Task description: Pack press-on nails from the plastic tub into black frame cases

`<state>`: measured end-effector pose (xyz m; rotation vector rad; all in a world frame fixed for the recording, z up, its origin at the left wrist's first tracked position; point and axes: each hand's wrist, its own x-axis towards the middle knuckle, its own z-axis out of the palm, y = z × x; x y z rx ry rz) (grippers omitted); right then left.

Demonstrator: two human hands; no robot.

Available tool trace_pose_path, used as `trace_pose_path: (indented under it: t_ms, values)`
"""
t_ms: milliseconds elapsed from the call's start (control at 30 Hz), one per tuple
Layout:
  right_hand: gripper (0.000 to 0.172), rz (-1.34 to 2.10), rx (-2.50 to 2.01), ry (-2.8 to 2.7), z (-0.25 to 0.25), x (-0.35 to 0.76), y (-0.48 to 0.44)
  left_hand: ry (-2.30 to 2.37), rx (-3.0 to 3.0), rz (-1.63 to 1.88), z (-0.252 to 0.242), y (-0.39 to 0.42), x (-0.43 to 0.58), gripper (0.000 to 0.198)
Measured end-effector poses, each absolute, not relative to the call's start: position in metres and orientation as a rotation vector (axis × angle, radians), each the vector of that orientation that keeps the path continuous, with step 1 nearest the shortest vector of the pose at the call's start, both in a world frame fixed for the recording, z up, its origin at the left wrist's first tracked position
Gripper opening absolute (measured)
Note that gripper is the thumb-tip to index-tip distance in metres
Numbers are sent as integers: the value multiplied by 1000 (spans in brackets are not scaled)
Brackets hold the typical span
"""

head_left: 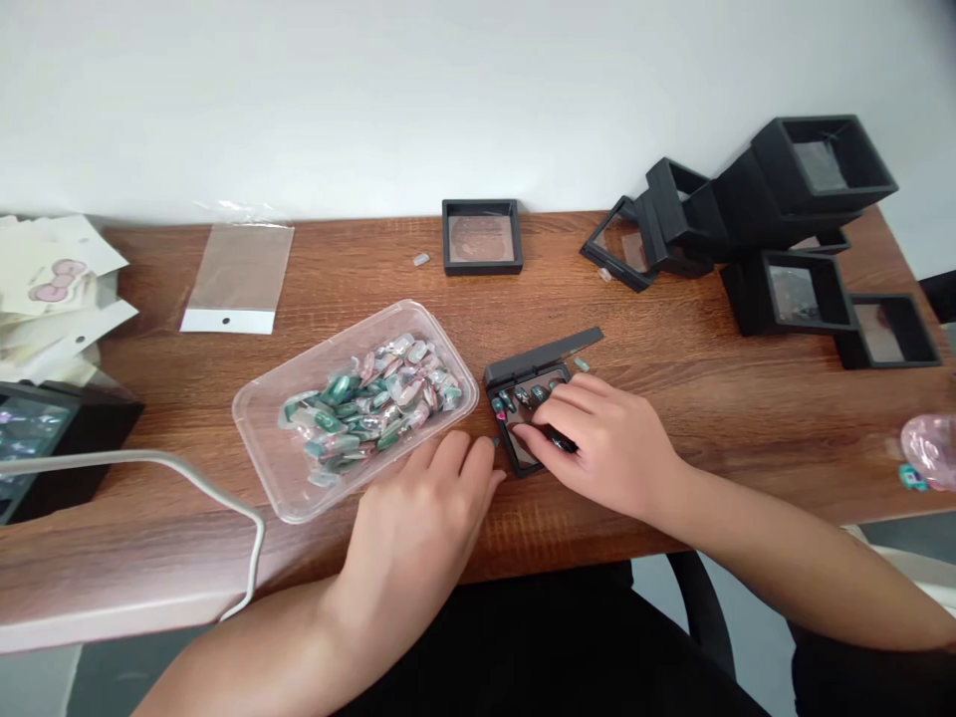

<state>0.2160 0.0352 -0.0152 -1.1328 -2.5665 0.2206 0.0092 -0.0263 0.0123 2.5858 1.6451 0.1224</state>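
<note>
A small open black display box lies on the wooden desk, its lid tipped up behind it, with several green and dark press-on nails inside. My right hand rests over the box, fingers bent and pressed onto the nails in it. My left hand lies flat beside the box, fingers together, fingertips touching the desk near its left corner. A clear plastic tub holding several green, pink and silver nails sits just left of my left hand.
A closed black box stands at the back centre. A pile of empty black boxes fills the back right. A clear bag and paper cards lie at left. A white cable crosses the front left. Something pink shows at the right edge.
</note>
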Motion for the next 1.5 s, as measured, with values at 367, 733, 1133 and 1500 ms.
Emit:
trace_pose_path:
  t_ms: [367, 733, 1133, 1500]
  values:
    - [22, 432, -995, -2603, -5, 241, 52, 1728, 2581, 75, 7, -30, 11, 9]
    - [13, 292, -862, -2578, -4, 245, 53, 1720, 2578, 248, 8, -27, 12, 6]
    - [24, 361, -615, -2483, -6, 240, 45, 1361, 1931, 640, 20, -24, 14, 8]
    - [15, 234, -464, -2341, 11, 235, 44, 1041, 1261, 611, 22, -17, 17, 19]
